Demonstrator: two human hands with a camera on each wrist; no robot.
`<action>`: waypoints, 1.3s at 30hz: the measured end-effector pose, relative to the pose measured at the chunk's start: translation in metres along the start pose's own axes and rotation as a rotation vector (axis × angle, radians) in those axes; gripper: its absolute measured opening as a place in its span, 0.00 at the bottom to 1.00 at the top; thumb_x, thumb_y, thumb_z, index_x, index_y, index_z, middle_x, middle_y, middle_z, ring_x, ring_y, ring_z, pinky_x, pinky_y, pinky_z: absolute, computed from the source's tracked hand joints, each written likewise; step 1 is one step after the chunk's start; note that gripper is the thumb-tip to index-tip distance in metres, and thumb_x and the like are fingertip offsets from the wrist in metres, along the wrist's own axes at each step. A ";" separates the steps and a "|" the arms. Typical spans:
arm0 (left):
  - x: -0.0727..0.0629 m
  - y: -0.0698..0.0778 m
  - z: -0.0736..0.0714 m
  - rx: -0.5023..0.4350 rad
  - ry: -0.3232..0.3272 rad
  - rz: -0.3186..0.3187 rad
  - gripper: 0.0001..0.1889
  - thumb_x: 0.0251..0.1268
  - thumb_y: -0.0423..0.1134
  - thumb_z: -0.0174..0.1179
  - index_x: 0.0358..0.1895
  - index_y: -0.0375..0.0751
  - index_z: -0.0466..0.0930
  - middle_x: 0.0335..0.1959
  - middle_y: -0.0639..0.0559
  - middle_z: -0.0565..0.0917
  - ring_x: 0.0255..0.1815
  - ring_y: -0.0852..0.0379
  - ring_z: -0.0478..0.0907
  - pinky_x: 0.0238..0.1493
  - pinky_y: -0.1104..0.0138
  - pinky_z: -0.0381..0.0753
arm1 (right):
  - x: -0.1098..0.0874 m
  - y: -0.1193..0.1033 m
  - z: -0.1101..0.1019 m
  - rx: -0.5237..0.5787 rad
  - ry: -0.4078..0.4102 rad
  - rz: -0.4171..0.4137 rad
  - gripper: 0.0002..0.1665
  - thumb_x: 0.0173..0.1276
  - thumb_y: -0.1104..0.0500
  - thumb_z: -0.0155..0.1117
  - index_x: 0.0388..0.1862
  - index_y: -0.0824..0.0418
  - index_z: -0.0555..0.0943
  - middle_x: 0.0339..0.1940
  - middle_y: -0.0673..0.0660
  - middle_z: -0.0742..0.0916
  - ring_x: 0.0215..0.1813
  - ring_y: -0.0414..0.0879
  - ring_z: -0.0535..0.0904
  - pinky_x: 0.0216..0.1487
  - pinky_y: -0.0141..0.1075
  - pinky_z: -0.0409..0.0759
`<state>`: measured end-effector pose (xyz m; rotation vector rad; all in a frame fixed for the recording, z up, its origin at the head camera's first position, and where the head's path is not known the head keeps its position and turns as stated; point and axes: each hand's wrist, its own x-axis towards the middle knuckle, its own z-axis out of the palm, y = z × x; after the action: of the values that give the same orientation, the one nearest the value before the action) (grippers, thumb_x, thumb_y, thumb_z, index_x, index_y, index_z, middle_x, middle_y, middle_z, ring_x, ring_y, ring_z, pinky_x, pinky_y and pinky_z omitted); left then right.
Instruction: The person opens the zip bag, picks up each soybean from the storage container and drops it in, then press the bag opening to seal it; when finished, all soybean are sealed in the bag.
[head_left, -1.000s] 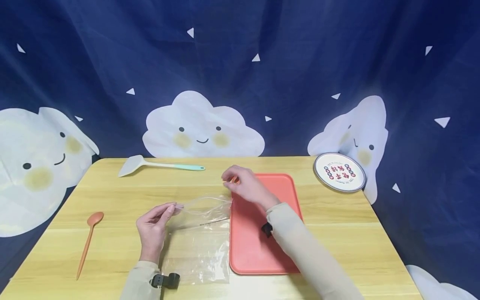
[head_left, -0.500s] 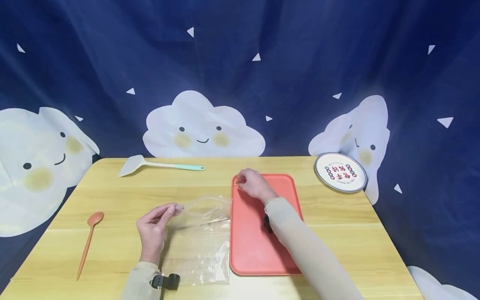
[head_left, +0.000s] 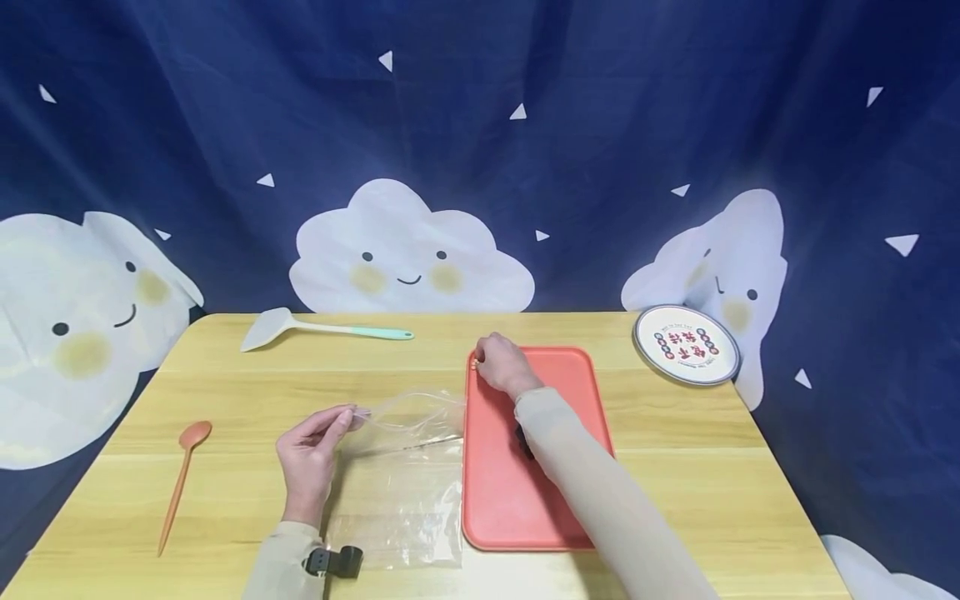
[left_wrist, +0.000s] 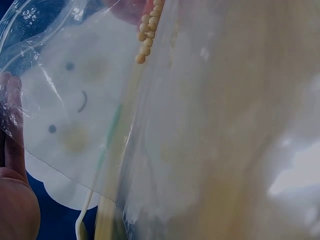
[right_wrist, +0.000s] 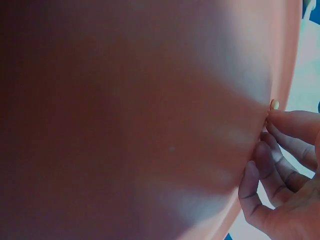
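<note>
My left hand (head_left: 307, 458) pinches the left edge of a clear zip bag (head_left: 405, 500), near its mouth. The bag lies flat, its mouth slightly parted. Left of the bag mouth in the left wrist view, part of a hand shows behind film. My right hand (head_left: 504, 367) is at the far left corner of a coral-red tray (head_left: 525, 517), fingers curled at small round beige beads (left_wrist: 145, 37). One bead (right_wrist: 275, 104) shows beside its fingertip in the right wrist view. The fingers partly hide the beads, and whether they are strung is unclear.
A spatula (head_left: 277, 325) with a mint handle lies at the back left. An orange spoon (head_left: 183, 467) is at the left. A white oval plate (head_left: 686, 344) with red lettering sits at the back right. Behind the table (head_left: 675, 500) hangs a blue curtain.
My right hand has moved right and down, from above the tray's left edge to the beads at its corner, its fingers curling in. The left hand keeps its hold on the bag.
</note>
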<state>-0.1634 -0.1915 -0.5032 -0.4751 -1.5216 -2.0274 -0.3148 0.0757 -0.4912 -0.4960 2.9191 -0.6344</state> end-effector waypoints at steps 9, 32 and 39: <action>0.000 0.001 -0.002 0.030 0.014 0.003 0.05 0.61 0.12 0.54 0.38 0.10 0.77 0.32 0.28 0.84 0.32 0.49 0.87 0.40 0.63 0.86 | 0.003 0.003 0.000 0.027 -0.010 -0.002 0.05 0.66 0.68 0.63 0.31 0.59 0.81 0.35 0.53 0.81 0.44 0.48 0.78 0.47 0.39 0.79; -0.001 0.003 0.001 0.013 0.016 0.001 0.05 0.61 0.12 0.54 0.38 0.09 0.77 0.32 0.29 0.85 0.32 0.49 0.87 0.40 0.63 0.87 | -0.036 0.012 -0.042 0.412 -0.054 -0.242 0.05 0.64 0.71 0.63 0.37 0.65 0.82 0.32 0.54 0.84 0.37 0.44 0.78 0.41 0.36 0.80; 0.000 0.002 0.000 -0.009 -0.009 0.014 0.05 0.61 0.11 0.53 0.38 0.09 0.77 0.33 0.29 0.85 0.33 0.49 0.87 0.41 0.62 0.86 | -0.053 -0.022 -0.061 0.394 -0.047 -0.343 0.06 0.66 0.67 0.63 0.37 0.56 0.82 0.32 0.49 0.84 0.36 0.41 0.78 0.41 0.34 0.81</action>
<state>-0.1622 -0.1913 -0.5022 -0.4973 -1.5109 -2.0243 -0.2693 0.0985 -0.4246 -0.9456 2.5815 -1.1866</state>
